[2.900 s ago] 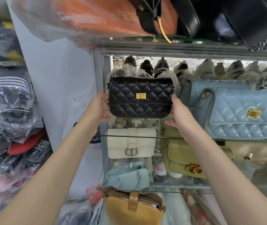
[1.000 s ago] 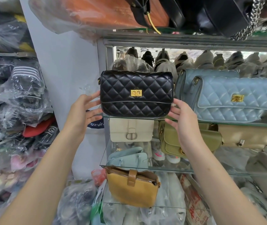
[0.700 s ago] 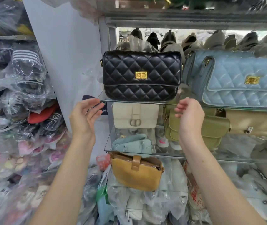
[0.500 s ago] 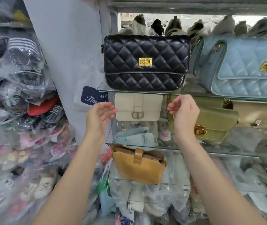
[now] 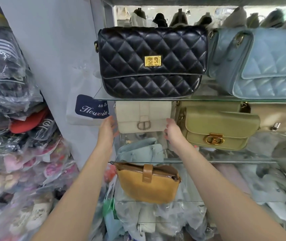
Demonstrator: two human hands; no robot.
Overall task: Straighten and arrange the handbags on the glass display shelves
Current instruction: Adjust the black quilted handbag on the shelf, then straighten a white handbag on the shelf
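Black quilted bag (image 5: 152, 61) stands released on the glass shelf (image 5: 208, 98); left hand (image 5: 107, 130) and right hand (image 5: 171, 130), empty and loosely open, now flank the cream bag (image 5: 143, 117) below, likely next.

L hand (image 5: 106, 131) & R hand (image 5: 172, 132) flank mid-shelf bag (image 5: 143, 117) — under top-shelf bag (image 5: 151, 61).

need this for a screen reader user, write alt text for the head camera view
A person's left hand and right hand flank a cream handbag under a glass shelf. On that shelf stand a black quilted bag and a blue quilted bag; an olive bag sits right of the cream one, a mustard bag below.
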